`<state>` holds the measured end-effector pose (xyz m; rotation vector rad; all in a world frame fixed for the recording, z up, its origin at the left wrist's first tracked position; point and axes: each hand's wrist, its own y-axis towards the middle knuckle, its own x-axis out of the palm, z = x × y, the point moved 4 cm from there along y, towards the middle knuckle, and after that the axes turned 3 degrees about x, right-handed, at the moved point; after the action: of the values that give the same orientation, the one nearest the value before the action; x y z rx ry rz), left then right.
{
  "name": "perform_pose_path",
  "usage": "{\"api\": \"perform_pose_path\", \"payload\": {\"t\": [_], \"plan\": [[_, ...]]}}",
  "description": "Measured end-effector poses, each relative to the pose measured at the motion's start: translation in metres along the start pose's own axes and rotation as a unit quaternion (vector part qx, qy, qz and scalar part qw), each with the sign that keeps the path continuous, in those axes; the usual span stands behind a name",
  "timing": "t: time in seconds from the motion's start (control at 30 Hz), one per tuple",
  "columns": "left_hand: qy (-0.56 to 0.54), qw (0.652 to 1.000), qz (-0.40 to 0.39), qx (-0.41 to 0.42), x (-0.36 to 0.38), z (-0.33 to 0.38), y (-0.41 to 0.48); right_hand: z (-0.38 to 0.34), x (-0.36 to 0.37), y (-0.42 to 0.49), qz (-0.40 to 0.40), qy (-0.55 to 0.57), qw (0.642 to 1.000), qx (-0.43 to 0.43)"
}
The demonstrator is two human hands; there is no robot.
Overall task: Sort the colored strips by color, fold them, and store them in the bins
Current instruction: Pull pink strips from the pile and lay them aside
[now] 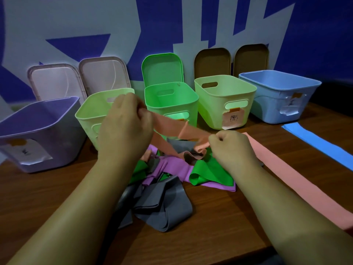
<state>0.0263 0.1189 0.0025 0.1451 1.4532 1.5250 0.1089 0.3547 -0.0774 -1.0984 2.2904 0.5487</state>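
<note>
My left hand (124,129) pinches one end of a salmon-pink strip (168,127) and holds it up in front of the bins. My right hand (231,148) grips the same strip lower down, to the right. Below both hands lies a tangled pile with green strips (208,173), purple strips (172,167) and grey strips (162,203). A flat pink strip (298,176) and a flat blue strip (321,142) lie on the table to the right. Five open bins stand in a row behind: purple bin (38,119), pale green bin (89,115), bright green bin (172,98), pale yellow-green bin (225,92), blue bin (278,87).
The wooden table (219,236) carries everything; its front edge runs low at the right. Several bin lids (162,67) lean against the blue and white wall behind the bins. Paper labels hang on the fronts of some bins.
</note>
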Motion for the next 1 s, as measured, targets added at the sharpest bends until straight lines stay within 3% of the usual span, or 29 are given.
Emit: {"api": "perform_pose_path", "payload": {"t": [0.17,0.33,0.53,0.77,1.0], "plan": [[0.055,0.998,-0.019,-0.039,-0.012,-0.005,0.005,0.000,-0.003,0.001,0.016,0.036,0.998,0.049],[0.067,0.983,-0.165,0.049,0.002,-0.001,-0.002,-0.005,-0.005,-0.002,0.015,0.039,0.999,0.011],[-0.086,0.937,-0.328,0.089,0.036,0.009,-0.006,-0.007,-0.002,-0.003,0.001,0.069,0.998,-0.013],[-0.066,0.892,-0.443,0.066,0.069,0.021,-0.002,-0.012,-0.004,-0.006,0.012,0.113,0.993,-0.040],[-0.004,0.853,-0.506,0.128,0.074,0.032,0.018,-0.009,-0.005,-0.004,0.022,0.114,0.993,-0.038]]}}
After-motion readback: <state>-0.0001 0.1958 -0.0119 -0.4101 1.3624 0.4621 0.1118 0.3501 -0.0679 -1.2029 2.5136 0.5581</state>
